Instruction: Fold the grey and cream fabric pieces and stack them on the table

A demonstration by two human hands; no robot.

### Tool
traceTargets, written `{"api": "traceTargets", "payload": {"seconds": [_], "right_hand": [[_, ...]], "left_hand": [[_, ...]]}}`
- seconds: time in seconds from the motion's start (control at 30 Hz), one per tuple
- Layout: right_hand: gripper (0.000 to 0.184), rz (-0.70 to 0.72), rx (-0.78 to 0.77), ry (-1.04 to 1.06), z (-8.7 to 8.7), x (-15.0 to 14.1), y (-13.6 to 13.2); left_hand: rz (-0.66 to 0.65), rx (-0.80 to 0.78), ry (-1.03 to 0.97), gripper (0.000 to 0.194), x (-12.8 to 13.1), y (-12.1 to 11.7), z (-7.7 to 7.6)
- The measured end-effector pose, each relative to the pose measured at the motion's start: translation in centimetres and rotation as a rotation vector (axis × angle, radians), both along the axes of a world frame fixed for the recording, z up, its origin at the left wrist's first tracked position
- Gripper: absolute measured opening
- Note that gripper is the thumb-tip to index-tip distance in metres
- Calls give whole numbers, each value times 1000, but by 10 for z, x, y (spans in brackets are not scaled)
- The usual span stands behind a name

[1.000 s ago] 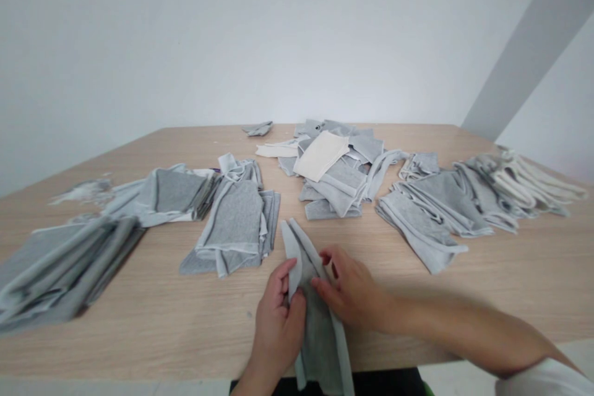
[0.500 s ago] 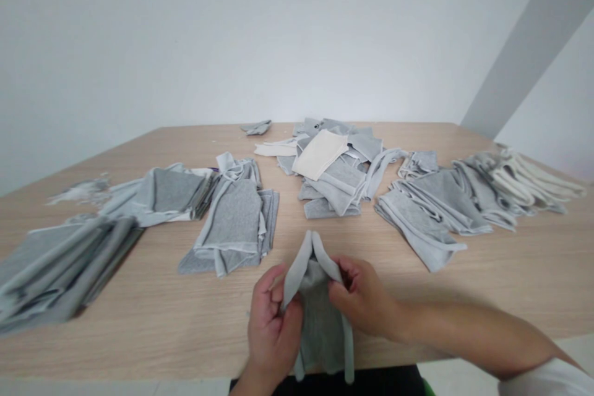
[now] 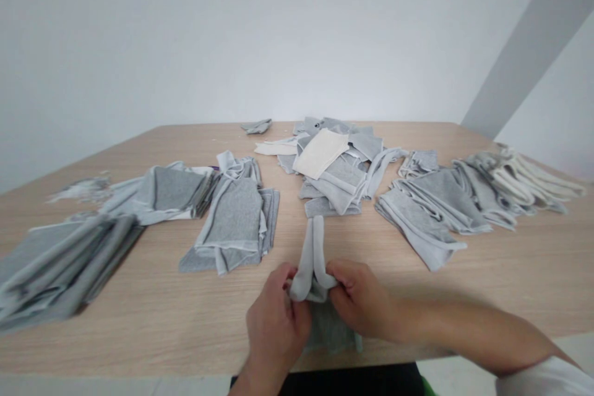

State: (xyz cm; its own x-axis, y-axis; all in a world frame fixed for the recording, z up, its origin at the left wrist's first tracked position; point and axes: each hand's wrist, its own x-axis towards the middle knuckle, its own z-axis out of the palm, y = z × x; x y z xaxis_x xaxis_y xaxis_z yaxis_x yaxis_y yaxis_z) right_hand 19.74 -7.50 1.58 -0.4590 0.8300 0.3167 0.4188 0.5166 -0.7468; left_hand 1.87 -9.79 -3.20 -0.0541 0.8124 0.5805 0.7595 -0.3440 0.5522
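Between my two hands, near the front edge of the table, is a grey fabric piece (image 3: 306,260) with pale folded edges. Two pale edge strips stand up side by side, pointing away from me, while the darker part hangs down below. My left hand (image 3: 278,315) pinches the left edge between thumb and fingers. On the other side, my right hand (image 3: 359,297) is closed on the right edge. The lower part of the fabric is partly hidden behind my hands.
A pile of grey pieces (image 3: 334,189) with a cream piece (image 3: 322,153) on top lies straight ahead. Grey stacks rest at left (image 3: 234,216) and far left (image 3: 69,260). Folded pieces (image 3: 445,198) spread to the right. White lint (image 3: 81,190) sits on the wooden table (image 3: 185,322).
The upright pale strips have come together and now stand nearly parallel. The hanging part has drawn up, and my hands have turned slightly inward. The piles have not moved.
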Motion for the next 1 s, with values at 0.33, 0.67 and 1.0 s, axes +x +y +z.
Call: {"api": "traceTargets", "payload": {"seconds": [0.33, 0.67, 1.0], "right_hand": [[23, 187, 181, 9, -5, 4, -1], [26, 365, 286, 20, 8, 2, 1], [6, 144, -140, 168, 2, 2, 0]], "left_hand": [[-191, -339, -292, 25, -4, 0, 30], [-138, -476, -332, 23, 1, 4, 40], [-182, -401, -393, 26, -1, 4, 37]]}}
